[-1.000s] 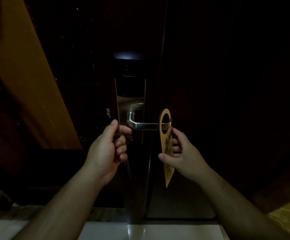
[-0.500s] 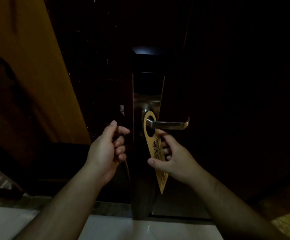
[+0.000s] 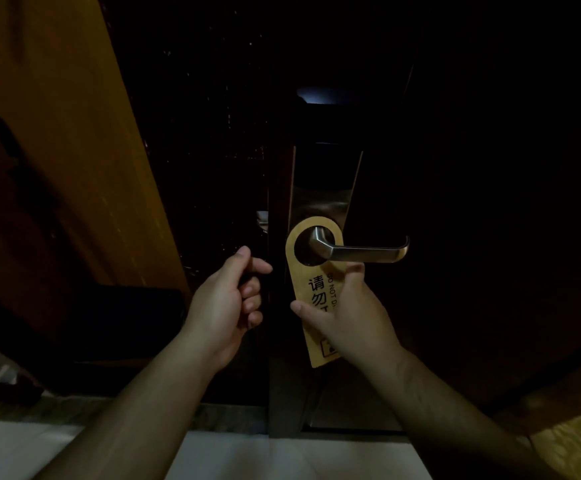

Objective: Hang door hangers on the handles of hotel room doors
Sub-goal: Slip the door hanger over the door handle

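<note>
Hanger (image 3: 311, 289): its ring sits round the neck of the handle (image 3: 368, 252), just above the right grip; the long axis runs down and slightly right, the printed face toward the camera.
Key relation: the ring is already past the lever's free end, which points right, so my guess is that only letting go remains; the right hand is the nearer one.
Right grip (image 3: 347, 315): partly closed on the hanger's body, thumb across the printed face, fingers behind, one fingertip up under the lever.
Left grip (image 3: 228, 299): curled nearly closed at the door edge (image 3: 277, 306), just left of the hanger; what it clasps is too dark to tell.
Surroundings: dark door to the right, pale floor (image 3: 247, 455) below.
</note>
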### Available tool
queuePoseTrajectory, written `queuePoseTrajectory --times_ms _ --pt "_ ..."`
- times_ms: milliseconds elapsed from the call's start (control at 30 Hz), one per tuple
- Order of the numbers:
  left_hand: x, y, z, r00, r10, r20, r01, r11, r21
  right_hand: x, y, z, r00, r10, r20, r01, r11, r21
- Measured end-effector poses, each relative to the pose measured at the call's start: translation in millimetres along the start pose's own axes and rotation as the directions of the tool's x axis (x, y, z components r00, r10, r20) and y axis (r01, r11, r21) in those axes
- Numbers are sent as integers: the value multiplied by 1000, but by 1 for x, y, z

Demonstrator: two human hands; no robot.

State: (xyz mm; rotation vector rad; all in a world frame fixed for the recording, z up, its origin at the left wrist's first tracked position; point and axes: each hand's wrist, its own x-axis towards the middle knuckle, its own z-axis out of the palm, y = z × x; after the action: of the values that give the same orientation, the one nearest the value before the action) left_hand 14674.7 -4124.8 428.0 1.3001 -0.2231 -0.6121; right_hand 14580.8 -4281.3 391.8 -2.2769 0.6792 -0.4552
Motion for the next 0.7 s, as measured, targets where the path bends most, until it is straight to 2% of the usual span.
queuePoseTrajectory --times_ms 333,433,567,700 --pt "9 -3 -1 997 -35 65 34 999 19 3 10 -1 991 29 -134 -38 997 -64" --pt "9 -5 3 995 -35 92 33 999 25 -3 15 -5 989 61 -133 -65 998 -24" --pt "8 -11 11 986 -47 158 42 998 39 -18 19 -20 977 71 -200 -66 997 29" --pt "6 -17 25 976 -62 210 42 994 98 -29 26 -43 978 74 -196 -45 988 146"
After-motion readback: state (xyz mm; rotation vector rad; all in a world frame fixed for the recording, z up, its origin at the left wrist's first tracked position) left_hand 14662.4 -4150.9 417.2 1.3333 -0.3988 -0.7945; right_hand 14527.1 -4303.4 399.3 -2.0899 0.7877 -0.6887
